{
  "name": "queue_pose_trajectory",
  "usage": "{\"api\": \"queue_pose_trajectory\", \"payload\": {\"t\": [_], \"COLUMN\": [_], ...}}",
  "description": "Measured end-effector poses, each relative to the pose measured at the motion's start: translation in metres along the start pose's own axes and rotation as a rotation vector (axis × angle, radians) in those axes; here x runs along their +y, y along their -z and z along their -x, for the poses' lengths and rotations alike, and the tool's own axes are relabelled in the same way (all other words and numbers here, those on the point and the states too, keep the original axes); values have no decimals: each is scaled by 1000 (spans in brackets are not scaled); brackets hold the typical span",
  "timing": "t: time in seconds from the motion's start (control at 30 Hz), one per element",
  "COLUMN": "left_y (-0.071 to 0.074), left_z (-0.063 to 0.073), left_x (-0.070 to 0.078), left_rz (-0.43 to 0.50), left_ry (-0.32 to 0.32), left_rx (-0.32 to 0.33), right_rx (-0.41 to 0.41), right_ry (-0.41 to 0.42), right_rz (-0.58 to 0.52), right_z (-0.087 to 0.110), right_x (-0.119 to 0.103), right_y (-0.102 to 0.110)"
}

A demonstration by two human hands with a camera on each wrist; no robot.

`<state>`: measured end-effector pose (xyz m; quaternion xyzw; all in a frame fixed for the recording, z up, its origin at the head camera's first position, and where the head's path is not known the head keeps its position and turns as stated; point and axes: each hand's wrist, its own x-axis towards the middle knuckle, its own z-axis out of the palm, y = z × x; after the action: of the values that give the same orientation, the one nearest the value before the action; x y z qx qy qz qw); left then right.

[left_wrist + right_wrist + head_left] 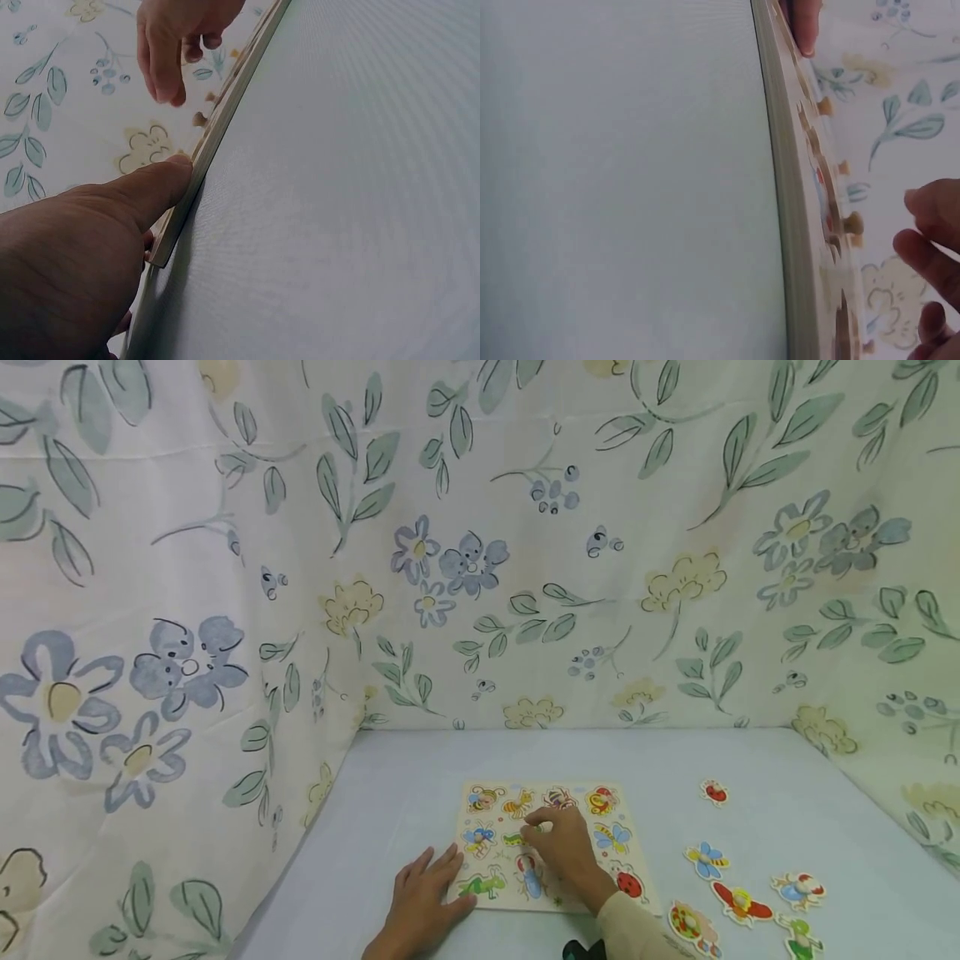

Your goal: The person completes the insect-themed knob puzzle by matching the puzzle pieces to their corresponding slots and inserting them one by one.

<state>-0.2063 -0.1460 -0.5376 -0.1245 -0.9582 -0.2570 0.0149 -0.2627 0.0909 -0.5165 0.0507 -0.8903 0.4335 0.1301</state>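
Note:
A wooden peg puzzle board (517, 903) printed with colourful insects lies on the table. My left hand (423, 897) rests at its left front corner, thumb along the front edge and fingers spread by the left side. Over the middle of the board, my right hand (566, 852) hovers with thumb and forefinger close to a green caterpillar (514, 840). In the right wrist view, those fingertips (911, 244) stand apart above the knobs, nothing visible between them. A green grasshopper (483, 883), a blue beetle (531, 878) and a ladybird (630, 883) fill the near row.
Right of the board lie several loose insect pieces: a small ladybird (715, 792), a blue-winged insect (707, 860), a red-winged butterfly (741, 903), a green figure (802, 937) and others. Floral cloth (555, 677) hangs behind and at both sides of the white table (397, 777).

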Motion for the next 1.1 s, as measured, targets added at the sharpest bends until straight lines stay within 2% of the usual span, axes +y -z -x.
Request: {"api": "queue_pose_trajectory", "payload": {"t": [0.1, 0.33, 0.73, 1.1], "left_y": [-1, -2, -1, -4], "left_z": [0, -2, -2, -3], "left_x": [-1, -2, -1, -2], "left_rz": [-1, -2, 15, 6], "left_ry": [1, -14, -1, -8], "left_rx": [5, 9, -6, 9], "right_rx": [2, 105, 249, 417], "right_ry": [-13, 95, 64, 118], "right_rz": [-25, -8, 32, 91], "right_z": [1, 2, 14, 22], "right_x": [-1, 0, 6, 10], "right_y": [7, 37, 93, 158]}}
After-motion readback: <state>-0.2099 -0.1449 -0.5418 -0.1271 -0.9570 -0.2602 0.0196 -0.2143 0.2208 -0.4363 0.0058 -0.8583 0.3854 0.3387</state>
